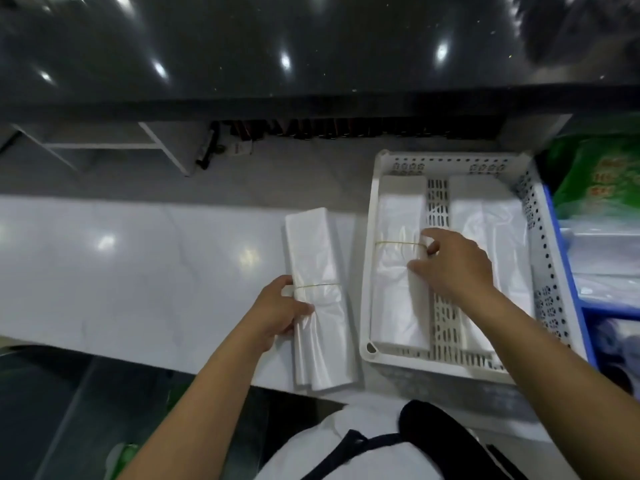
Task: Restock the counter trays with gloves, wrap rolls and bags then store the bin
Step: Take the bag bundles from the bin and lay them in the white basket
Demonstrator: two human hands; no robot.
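A white perforated tray (540, 237) stands on the counter at the right. Inside it lie two stacks of clear bags: a banded bundle (398, 216) on the left side and a looser stack (485, 216) on the right side. My right hand (453, 261) reaches into the tray and pinches the banded bundle at its right edge, near the rubber band. A second banded bundle of bags (315, 244) lies on the white counter (138, 265) just left of the tray. My left hand (277, 313) grips that bundle at its left edge, by the band.
A blue bin (571, 289) with plastic-wrapped goods stands right of the tray, with a green package (595, 174) behind it. A raised dark counter ledge (311, 102) runs along the back. The counter's front edge lies close to my body.
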